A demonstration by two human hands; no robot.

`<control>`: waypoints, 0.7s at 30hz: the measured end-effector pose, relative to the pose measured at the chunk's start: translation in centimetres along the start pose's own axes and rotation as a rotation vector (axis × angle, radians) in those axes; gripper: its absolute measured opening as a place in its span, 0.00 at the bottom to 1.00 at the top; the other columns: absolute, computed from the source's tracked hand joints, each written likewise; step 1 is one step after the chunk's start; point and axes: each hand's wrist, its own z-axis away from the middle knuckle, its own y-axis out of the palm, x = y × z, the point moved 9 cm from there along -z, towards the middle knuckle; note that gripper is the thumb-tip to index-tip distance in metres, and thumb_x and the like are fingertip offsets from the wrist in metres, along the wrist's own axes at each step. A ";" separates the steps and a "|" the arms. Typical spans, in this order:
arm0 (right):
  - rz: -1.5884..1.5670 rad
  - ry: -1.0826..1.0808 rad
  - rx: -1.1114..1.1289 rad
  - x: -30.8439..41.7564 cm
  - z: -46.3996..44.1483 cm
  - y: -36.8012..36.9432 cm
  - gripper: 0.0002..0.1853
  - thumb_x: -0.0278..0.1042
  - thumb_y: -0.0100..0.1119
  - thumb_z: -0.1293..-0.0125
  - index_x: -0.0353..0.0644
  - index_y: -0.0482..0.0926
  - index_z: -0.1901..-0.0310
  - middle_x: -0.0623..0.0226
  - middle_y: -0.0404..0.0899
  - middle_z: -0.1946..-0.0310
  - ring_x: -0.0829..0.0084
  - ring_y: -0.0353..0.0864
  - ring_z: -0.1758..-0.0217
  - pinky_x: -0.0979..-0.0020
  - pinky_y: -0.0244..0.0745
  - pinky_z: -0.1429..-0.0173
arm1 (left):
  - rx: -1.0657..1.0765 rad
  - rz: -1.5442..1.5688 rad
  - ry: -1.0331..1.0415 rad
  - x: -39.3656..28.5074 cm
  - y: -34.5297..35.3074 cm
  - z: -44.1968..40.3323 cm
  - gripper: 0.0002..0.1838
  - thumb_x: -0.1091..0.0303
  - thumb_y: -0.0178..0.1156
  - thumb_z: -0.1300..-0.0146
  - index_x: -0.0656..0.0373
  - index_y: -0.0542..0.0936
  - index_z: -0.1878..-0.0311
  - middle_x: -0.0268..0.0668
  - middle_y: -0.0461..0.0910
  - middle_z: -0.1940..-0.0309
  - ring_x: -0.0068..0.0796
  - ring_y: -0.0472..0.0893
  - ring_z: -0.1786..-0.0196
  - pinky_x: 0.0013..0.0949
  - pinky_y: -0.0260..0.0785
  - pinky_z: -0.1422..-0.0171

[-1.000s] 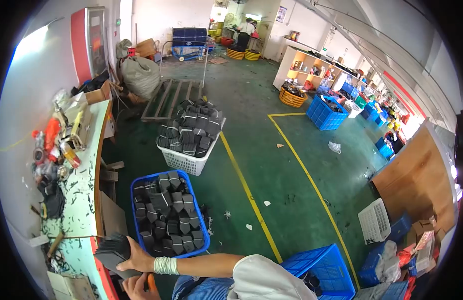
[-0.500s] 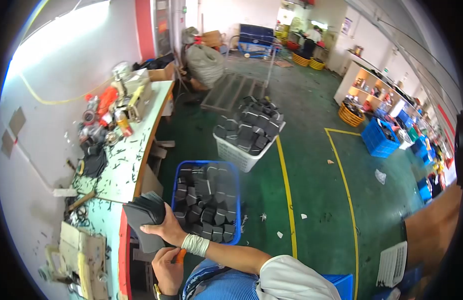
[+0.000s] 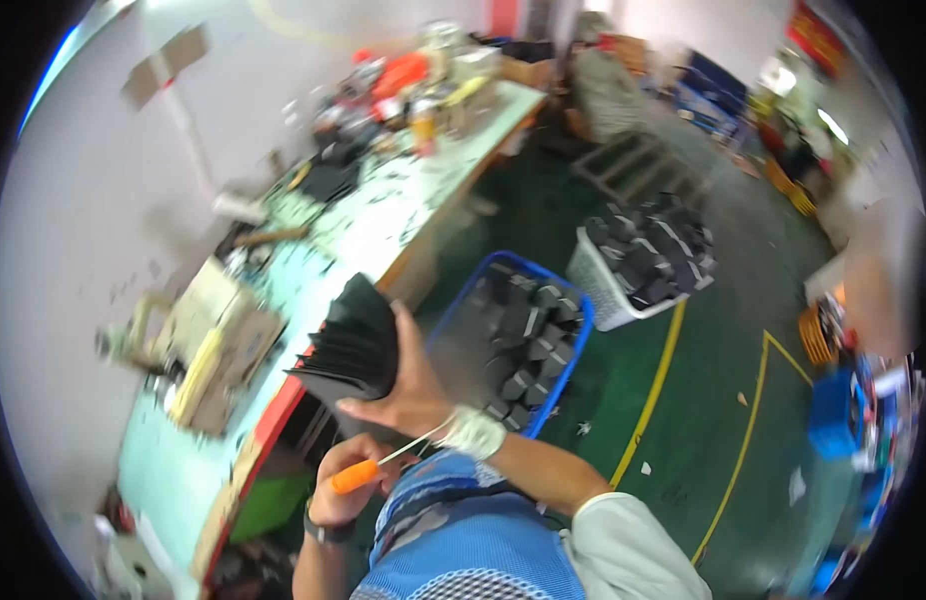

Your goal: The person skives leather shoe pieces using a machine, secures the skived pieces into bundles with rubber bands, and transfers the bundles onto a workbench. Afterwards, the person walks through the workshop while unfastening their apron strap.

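My right hand (image 3: 418,375), its wrist wrapped in a whitish band, is closed around a thick stack of thin black pieces (image 3: 355,340), fanned at its left edge. Just below it, my left hand (image 3: 341,485) wears a dark wristband and grips an orange-handled tool (image 3: 356,476). A thin pale shaft or strand runs from the handle toward the right wrist. Beyond the hands is a blue basket (image 3: 586,325) of bundled black pieces (image 3: 523,340). Farther off, a white basket (image 3: 595,285) is heaped with similar bundles (image 3: 653,255).
A pale green workbench (image 3: 323,270) along the left wall bears a beige sewing machine (image 3: 218,345), black scraps, an orange bag (image 3: 401,75) and clutter. A wooden pallet (image 3: 638,170) and a large sack (image 3: 605,90) stand farther back. Blue crates (image 3: 835,410) are at right.
The view has swung left, so the bench and baskets appear farther right. My right hand still holds the stack, now raised higher in view; more of the orange-handled tool shows in my left hand.
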 end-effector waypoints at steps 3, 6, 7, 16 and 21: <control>0.344 -0.149 0.118 3.0 0.8 -0.1 0.62 0.36 0.78 0.59 0.27 0.40 0.31 0.49 0.60 0.36 0.57 0.63 0.34 0.62 0.56 0.30 | -0.209 -0.538 0.061 -5.2 -0.8 1.5 0.17 0.60 0.57 0.35 0.57 0.67 0.78 0.40 0.77 0.78 0.24 0.77 0.76 0.31 0.73 0.64; -0.398 0.180 0.215 1.3 1.3 0.1 0.54 0.39 0.74 0.56 0.30 0.50 0.32 0.52 0.67 0.40 0.57 0.70 0.38 0.61 0.63 0.33 | -0.479 -0.218 0.349 -10.2 -5.9 3.4 0.17 0.68 0.57 0.37 0.55 0.63 0.80 0.29 0.68 0.84 0.17 0.66 0.82 0.24 0.56 0.77; -0.628 0.315 0.336 1.1 2.1 1.1 0.48 0.39 0.69 0.52 0.29 0.53 0.33 0.51 0.67 0.39 0.58 0.69 0.37 0.63 0.64 0.33 | -0.505 -0.508 0.376 -10.6 -7.0 3.4 0.17 0.69 0.56 0.38 0.55 0.62 0.80 0.27 0.64 0.85 0.16 0.62 0.81 0.24 0.54 0.76; -1.089 0.921 0.576 0.0 8.5 5.9 0.34 0.36 0.58 0.48 0.33 0.66 0.38 0.54 0.74 0.45 0.60 0.76 0.44 0.64 0.67 0.36 | -0.325 -0.480 0.251 -4.4 -8.4 6.4 0.51 0.35 0.65 0.52 0.65 0.60 0.35 0.39 0.67 0.42 0.30 0.69 0.42 0.32 0.61 0.39; -0.494 0.383 0.686 3.6 5.2 9.1 0.51 0.44 0.66 0.45 0.28 0.43 0.30 0.50 0.61 0.34 0.58 0.65 0.33 0.65 0.58 0.31 | -0.640 -0.483 0.258 -3.4 -3.3 8.8 0.68 0.38 0.71 0.60 0.59 0.38 0.26 0.47 0.50 0.28 0.40 0.54 0.27 0.43 0.49 0.26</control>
